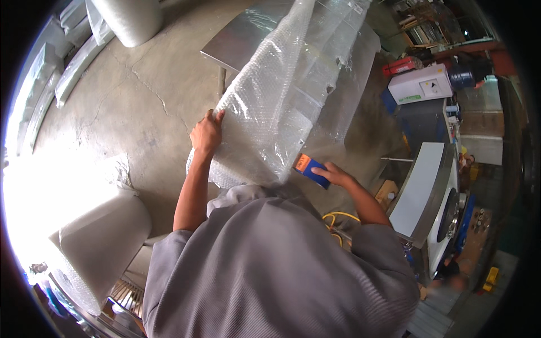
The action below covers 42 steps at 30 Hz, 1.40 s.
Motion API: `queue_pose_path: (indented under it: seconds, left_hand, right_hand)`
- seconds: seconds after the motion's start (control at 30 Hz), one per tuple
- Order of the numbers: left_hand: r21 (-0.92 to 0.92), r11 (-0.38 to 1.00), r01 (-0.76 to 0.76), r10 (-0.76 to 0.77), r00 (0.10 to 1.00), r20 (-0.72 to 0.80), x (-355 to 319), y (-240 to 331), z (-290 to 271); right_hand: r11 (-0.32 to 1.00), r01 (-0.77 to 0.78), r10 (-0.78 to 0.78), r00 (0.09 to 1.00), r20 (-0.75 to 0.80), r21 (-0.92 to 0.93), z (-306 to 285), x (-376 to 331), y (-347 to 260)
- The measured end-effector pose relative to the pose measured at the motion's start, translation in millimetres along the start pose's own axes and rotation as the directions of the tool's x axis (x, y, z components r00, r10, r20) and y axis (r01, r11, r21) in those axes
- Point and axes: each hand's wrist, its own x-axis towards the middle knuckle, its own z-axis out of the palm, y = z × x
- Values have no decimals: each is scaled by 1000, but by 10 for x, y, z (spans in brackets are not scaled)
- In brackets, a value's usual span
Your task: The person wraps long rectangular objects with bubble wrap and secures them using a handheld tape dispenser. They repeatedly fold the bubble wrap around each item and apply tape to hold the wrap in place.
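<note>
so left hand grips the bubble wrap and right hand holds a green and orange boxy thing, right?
Not quite: the boxy thing in the right hand is blue and orange, as the head view shows; the left hand does grip the bubble wrap.

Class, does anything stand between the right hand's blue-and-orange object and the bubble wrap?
Nothing visible does. The blue-and-orange object in the right hand is beside the right edge of the bubble wrap; whether they touch is unclear. The left hand holds its opposite edge.

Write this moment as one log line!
left hand: gripping bubble wrap edge; right hand: holding blue-and-orange box; table: partly hidden
</note>
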Motion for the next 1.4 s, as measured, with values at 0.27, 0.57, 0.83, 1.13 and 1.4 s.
queue_pose_path:
  seconds: [0.27,0.57,0.83,1.13,1.4]
  left_hand:
    - [95,994,-47,49,998,-26,62,3,63]
    - [252,933,-259,336,876,-345,-233,325,193]
    - [490,-14,-871,676,353,647,-1473,1271,1471]
    - [561,-136,-816,-98,575,812,-1334,1308,2338]
    - [470,450,-759,-193,431,881,-1447,3514,3347]
  right_hand:
    - [980,-123,108,989,-99,-158,166,-146,147]
    - [809,-297,177,946,-272,-507,378,114,-185]
    - [962,-232,184,941,-283,-143,590,-6,1573]
    - [931,-18,213,840,-499,365,-80,-1442,3372]
    - [685,-289,645,667,-373,669,-1293,-1309,4287]
